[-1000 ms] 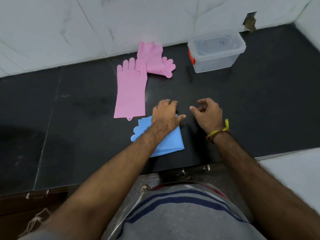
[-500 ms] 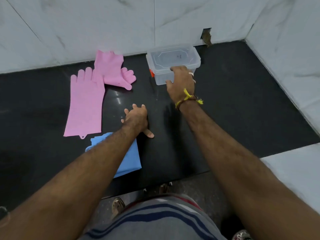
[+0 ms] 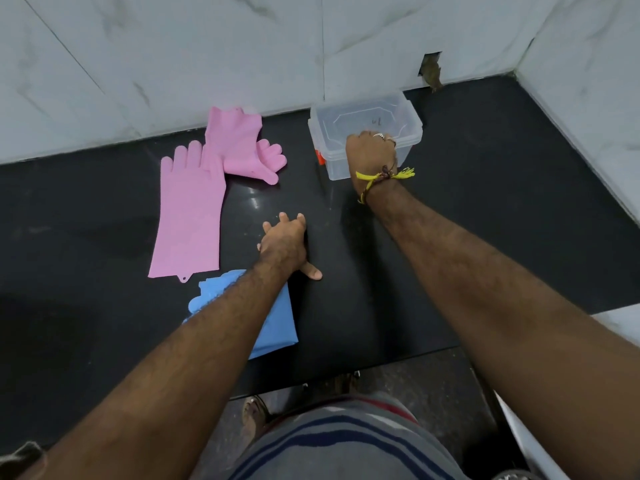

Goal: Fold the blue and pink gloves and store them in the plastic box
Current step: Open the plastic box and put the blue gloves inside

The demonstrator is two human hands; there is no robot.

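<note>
A clear plastic box with its lid on stands at the back of the black counter. My right hand grips the box's near edge. One pink glove lies flat at the left. A second pink glove, folded over, rests behind it against the wall. The folded blue gloves lie near the front edge, partly hidden under my left forearm. My left hand rests flat on the counter beyond the blue gloves, fingers spread, holding nothing.
White marble wall tiles run along the back and the right side, with a small hole behind the box. The counter's front edge is just before my body. A white surface adjoins at the lower right.
My right hand reached from the middle of the counter to the box and took hold of its near edge. My left hand slid off the blue gloves onto the bare counter.
</note>
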